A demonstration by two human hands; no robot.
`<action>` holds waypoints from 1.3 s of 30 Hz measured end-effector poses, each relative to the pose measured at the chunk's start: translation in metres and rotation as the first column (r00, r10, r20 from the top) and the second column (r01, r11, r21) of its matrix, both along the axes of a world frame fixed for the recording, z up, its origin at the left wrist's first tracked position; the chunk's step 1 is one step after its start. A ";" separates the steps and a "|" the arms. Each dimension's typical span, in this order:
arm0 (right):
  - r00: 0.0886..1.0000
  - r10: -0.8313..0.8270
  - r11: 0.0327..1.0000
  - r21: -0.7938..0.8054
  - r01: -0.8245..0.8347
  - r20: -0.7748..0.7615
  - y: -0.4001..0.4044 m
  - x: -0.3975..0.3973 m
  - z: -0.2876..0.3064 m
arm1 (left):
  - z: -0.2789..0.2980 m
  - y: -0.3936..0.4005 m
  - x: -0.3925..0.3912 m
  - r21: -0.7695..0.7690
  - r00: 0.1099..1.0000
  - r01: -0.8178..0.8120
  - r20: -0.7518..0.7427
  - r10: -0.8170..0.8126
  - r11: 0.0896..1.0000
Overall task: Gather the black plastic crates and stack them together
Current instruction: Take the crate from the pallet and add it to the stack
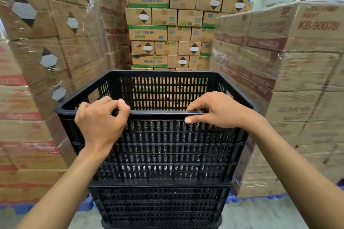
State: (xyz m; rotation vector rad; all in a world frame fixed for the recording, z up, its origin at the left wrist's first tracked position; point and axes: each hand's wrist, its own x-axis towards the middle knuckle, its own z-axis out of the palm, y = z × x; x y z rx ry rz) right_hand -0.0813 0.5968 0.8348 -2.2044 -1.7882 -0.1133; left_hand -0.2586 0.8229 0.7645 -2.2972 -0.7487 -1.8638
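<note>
Hands, left (101, 120) and right (216, 110), each grip pinching the upright top crate (167, 147)'s near rim, apparently its long side.

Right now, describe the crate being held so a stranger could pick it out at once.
Between the shrink-wrapped walls of cardboard boxes stands a stack of black slotted crates. The one meant is the top crate, its near rim under the grip of the left hand and right hand. Unlike the crate below, its open top shows.
</note>
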 end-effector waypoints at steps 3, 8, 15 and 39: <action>0.999 -0.037 0.999 0.015 0.037 0.004 -0.002 0.003 -0.004 | -0.001 -0.003 0.002 -0.029 0.999 -0.030 -0.033 0.029 0.999; 0.970 -0.009 0.999 0.042 0.020 -0.242 -0.007 0.005 0.005 | 0.014 -0.011 -0.005 -0.154 0.981 -0.031 -0.196 0.000 0.988; 0.960 -0.273 0.955 0.101 0.277 -0.056 -0.007 0.053 0.052 | 0.079 0.047 0.008 -0.352 0.826 0.009 -0.525 -0.205 0.936; 0.771 -0.634 0.759 -0.230 0.609 -0.052 0.005 0.125 -0.001 | 0.057 0.173 0.049 -0.498 0.468 -0.413 -0.834 -0.291 0.762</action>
